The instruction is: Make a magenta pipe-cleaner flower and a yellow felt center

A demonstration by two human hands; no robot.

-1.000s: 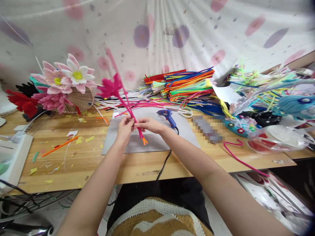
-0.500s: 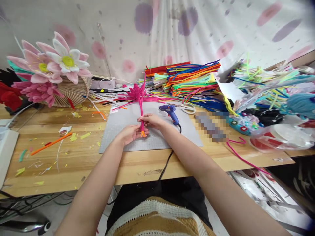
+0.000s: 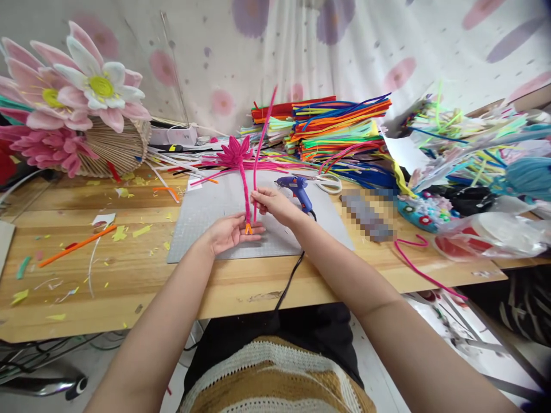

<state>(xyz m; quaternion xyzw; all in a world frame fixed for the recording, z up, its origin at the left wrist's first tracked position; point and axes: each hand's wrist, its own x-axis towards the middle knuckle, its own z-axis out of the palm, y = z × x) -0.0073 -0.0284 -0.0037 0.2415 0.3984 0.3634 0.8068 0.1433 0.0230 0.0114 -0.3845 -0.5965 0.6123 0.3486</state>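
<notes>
A magenta pipe-cleaner flower [image 3: 235,152] stands upright over the grey cutting mat [image 3: 206,209], its wrapped stem ending in orange tips. My left hand [image 3: 230,232] holds the low end of that stem between thumb and outstretched fingers, palm up. Just to the right, my right hand [image 3: 271,205] pinches a loose magenta pipe cleaner [image 3: 260,146] near its bottom end. This pipe cleaner rises beside the stem, with a gap between them. A blue glue gun [image 3: 297,189] lies on the mat beyond my right hand.
Scissors [image 3: 329,183] lie behind the glue gun. Bundles of coloured pipe cleaners [image 3: 336,129] are stacked at the back. Large pink and white flowers [image 3: 101,86] stand at left, above scraps and an orange pipe cleaner [image 3: 77,245]. A plastic bag [image 3: 491,235] sits at right.
The loose pipe cleaner in my right hand has come away from the stem to the right. My left fingers are more stretched out under the stem. The view has shifted slightly.
</notes>
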